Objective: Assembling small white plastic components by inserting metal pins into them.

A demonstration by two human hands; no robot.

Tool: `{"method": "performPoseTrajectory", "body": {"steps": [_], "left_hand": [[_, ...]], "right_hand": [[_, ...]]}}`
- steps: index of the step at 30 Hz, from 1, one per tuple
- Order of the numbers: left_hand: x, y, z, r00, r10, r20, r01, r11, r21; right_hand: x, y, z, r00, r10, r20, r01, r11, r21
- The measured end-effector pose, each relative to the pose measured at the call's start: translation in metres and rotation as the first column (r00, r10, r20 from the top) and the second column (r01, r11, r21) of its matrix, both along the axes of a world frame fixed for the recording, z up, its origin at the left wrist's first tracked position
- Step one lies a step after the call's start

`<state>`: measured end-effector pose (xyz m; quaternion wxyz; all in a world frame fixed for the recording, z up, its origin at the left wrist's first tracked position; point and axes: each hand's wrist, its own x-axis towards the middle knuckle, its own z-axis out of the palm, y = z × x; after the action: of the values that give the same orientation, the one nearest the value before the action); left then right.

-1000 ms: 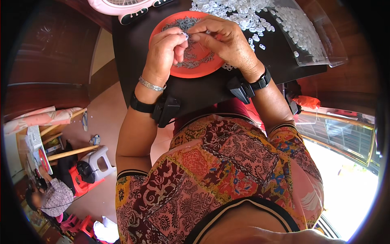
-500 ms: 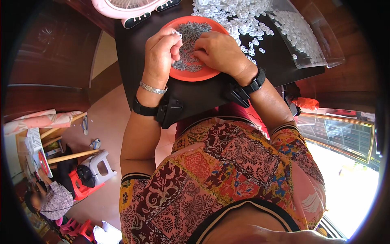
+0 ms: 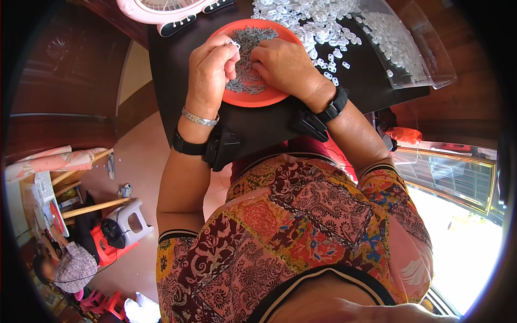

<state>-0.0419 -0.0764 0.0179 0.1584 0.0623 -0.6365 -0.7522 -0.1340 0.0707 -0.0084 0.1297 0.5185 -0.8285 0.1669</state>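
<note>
An orange-red round plate (image 3: 253, 101) holds a heap of small grey screw-like pieces (image 3: 256, 37). Over its left side my left hand (image 3: 211, 67) is closed, pinching a small white plastic piece (image 3: 233, 44) with holes between thumb and forefinger. My right hand (image 3: 285, 62) reaches in over the right side of the plate. Its fingers are bent together against the grey pieces; their tips are partly hidden, so what they grip cannot be made out. Beyond the plate lies a pile of loose white plastic pieces (image 3: 323, 32) like those in my left hand.
A clear plastic bin (image 3: 439, 81) with more white pieces lies at the right of the dark table (image 3: 258, 126). At the far left stands a pink fan (image 3: 161, 15). On the floor side are a grey stool (image 3: 132, 223) and another seated person (image 3: 75, 266).
My right hand has shifted slightly left and up over the grey pieces. My left hand keeps its pinch on the white piece. The whole view has moved a little.
</note>
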Motion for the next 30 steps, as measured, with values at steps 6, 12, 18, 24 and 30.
{"method": "performPoseTrajectory", "body": {"steps": [6, 12, 18, 24, 30], "left_hand": [[0.000, -0.001, -0.001, 1.000, 0.012, -0.006, -0.012, 1.000, 0.000], [0.000, 0.000, 0.000, 1.000, 0.022, -0.005, -0.021, 1.000, 0.004], [-0.001, -0.002, -0.001, 1.000, 0.021, 0.000, -0.021, 1.000, -0.006], [-0.001, -0.002, -0.001, 1.000, 0.021, 0.007, -0.021, 1.000, -0.011], [-0.001, -0.001, 0.000, 1.000, 0.016, -0.011, -0.017, 1.000, -0.024]], "right_hand": [[-0.002, 0.002, -0.003, 0.999, -0.019, -0.049, 0.019, 1.000, 0.011], [-0.008, 0.010, 0.004, 0.991, 0.058, 0.119, -0.050, 0.996, -0.069], [-0.014, 0.019, 0.011, 0.987, 0.073, 0.143, -0.053, 0.989, -0.141], [-0.013, 0.020, 0.011, 0.986, 0.108, 0.127, -0.097, 0.991, -0.096], [-0.008, 0.013, 0.009, 0.996, 0.086, -0.034, -0.086, 0.996, 0.008]]}}
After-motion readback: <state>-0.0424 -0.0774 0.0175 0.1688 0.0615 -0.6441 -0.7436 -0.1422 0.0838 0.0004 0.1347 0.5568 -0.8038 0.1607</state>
